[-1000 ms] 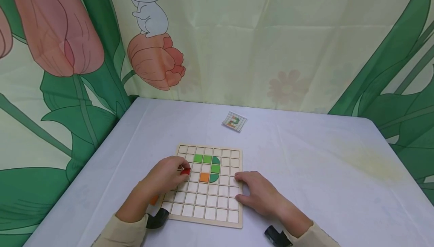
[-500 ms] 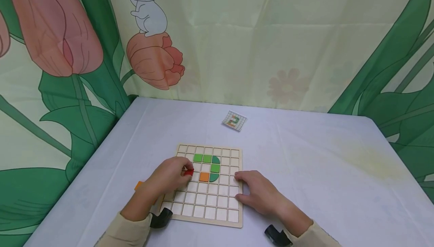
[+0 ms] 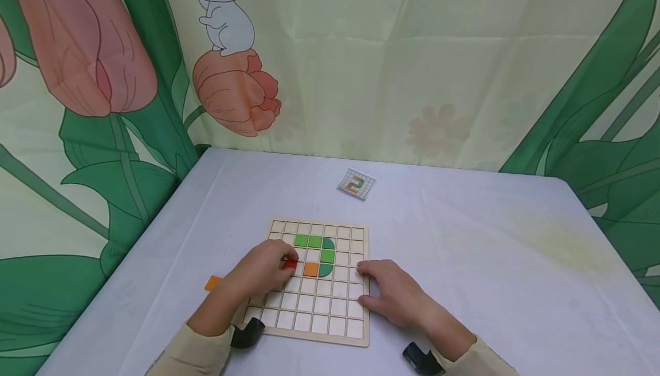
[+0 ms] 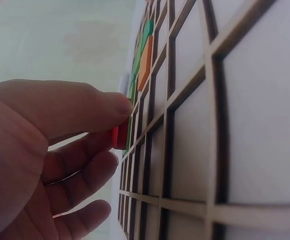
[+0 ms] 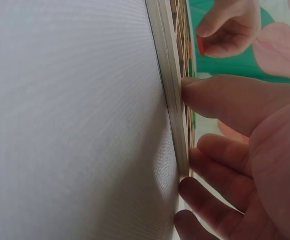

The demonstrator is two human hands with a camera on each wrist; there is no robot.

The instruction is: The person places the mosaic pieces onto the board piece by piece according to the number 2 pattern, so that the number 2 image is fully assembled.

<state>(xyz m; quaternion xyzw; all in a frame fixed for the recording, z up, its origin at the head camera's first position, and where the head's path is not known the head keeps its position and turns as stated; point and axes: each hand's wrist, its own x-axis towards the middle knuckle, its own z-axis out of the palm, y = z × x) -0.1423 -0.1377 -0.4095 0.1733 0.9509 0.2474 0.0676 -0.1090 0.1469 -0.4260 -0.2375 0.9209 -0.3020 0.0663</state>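
A wooden grid board (image 3: 319, 324) lies on the white table. My left hand (image 3: 263, 270) pinches a small red tile (image 3: 290, 265) between thumb and fingers at the board's left-centre, one column or so left of an orange square tile (image 3: 310, 269). In the left wrist view, the red tile (image 4: 121, 137) is held on edge, close over the grid. Bright green square tiles (image 3: 315, 242) and dark green rounded tiles (image 3: 325, 271) sit in cells around the orange one. My right hand (image 3: 394, 293) rests at the board's right edge, thumb and fingertips touching the rim, as the right wrist view shows.
A loose orange tile (image 3: 212, 282) lies on the table left of the board, beside my left forearm. Farther back is a small pattern card (image 3: 357, 184) with a printed grid. A printed curtain (image 3: 361, 78) hangs behind the table.
My left hand has moved slightly right across the board with the red tile, toward the orange square. The loose orange tile shows more fully beside the forearm. My right hand stays put.
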